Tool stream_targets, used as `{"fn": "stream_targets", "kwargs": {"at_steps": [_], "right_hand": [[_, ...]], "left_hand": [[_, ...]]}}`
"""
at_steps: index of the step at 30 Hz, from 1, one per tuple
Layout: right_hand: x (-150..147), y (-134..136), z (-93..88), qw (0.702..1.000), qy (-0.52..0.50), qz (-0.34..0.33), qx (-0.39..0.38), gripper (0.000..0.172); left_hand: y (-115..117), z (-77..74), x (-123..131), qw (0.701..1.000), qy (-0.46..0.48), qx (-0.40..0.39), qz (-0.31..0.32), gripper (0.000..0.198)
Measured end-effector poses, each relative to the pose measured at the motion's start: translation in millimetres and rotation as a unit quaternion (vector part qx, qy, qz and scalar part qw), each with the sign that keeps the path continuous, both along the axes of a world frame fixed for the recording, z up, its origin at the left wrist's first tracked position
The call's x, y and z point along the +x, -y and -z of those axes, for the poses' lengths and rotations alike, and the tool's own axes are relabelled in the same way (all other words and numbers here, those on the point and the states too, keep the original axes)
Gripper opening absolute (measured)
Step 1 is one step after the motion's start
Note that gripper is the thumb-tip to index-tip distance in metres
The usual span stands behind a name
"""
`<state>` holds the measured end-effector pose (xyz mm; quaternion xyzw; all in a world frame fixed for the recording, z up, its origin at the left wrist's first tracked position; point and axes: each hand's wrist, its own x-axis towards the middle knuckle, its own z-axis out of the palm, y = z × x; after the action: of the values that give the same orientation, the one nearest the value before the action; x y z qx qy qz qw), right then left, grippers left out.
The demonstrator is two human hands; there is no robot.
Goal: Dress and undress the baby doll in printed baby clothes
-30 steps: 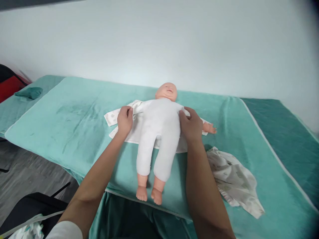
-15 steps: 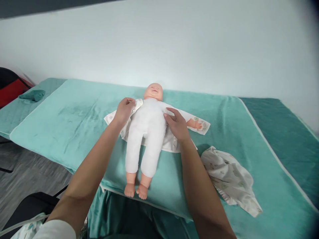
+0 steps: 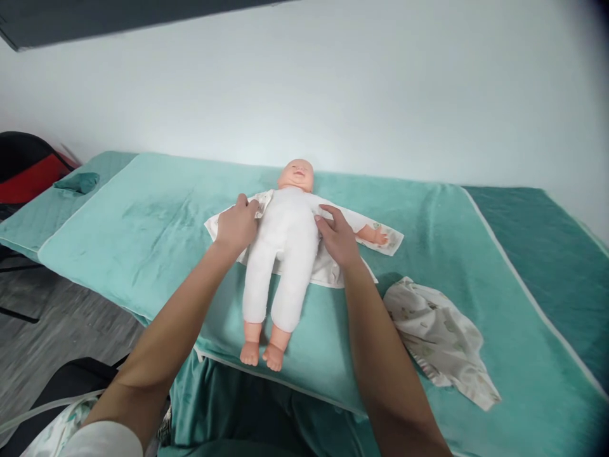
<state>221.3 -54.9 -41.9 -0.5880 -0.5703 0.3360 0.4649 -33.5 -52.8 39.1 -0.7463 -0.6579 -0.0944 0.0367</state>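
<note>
A baby doll [image 3: 284, 222] with a white cloth body lies on its back, head towards the wall. Beneath it is a spread-open white baby shirt [image 3: 328, 270] with a small print. My left hand [image 3: 239, 223] has its fingers closed on the shirt's front edge, beside the doll's shoulder at the left of the picture. At the doll's other side, my right hand [image 3: 339, 238] rests by the chest and upper arm, thumb and fingers apart. The doll's bare hand [image 3: 373, 235] on that side lies on the shirt's sleeve. Its other arm cannot be made out.
A crumpled printed white cloth [image 3: 442, 339] lies at the right on the green-covered bed [image 3: 157, 235]. Behind the bed stands a white wall [image 3: 333, 82]. A black and red chair [image 3: 33, 171] is at far left, and a black seat [image 3: 66, 384] at lower left.
My left hand has moved slightly down and towards the doll, its fingers curling further over the shirt edge. My right hand stays at the doll's side. The view has shifted a little.
</note>
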Motion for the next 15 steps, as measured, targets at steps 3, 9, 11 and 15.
{"fn": "stream_targets", "kwargs": {"at_steps": [3,9,11,15], "right_hand": [[0.9,-2.1,3.1,1.000,-0.013,-0.003,0.003,0.054],[1.8,-4.2,4.6,1.000,-0.012,-0.004,0.008,0.049],[1.7,-4.2,4.4,1.000,-0.013,-0.005,0.010,0.049],[1.3,-3.8,4.6,1.000,-0.020,-0.017,0.013,0.051]], "left_hand": [[-4.9,-7.5,7.7,0.999,0.020,0.038,-0.009,0.027],[-8.8,-28.6,42.9,0.970,0.240,0.009,0.040,0.027],[-3.1,-28.7,57.9,0.967,0.247,-0.013,0.062,0.020],[21.0,-15.5,72.3,0.979,0.179,0.015,0.101,0.030]]}}
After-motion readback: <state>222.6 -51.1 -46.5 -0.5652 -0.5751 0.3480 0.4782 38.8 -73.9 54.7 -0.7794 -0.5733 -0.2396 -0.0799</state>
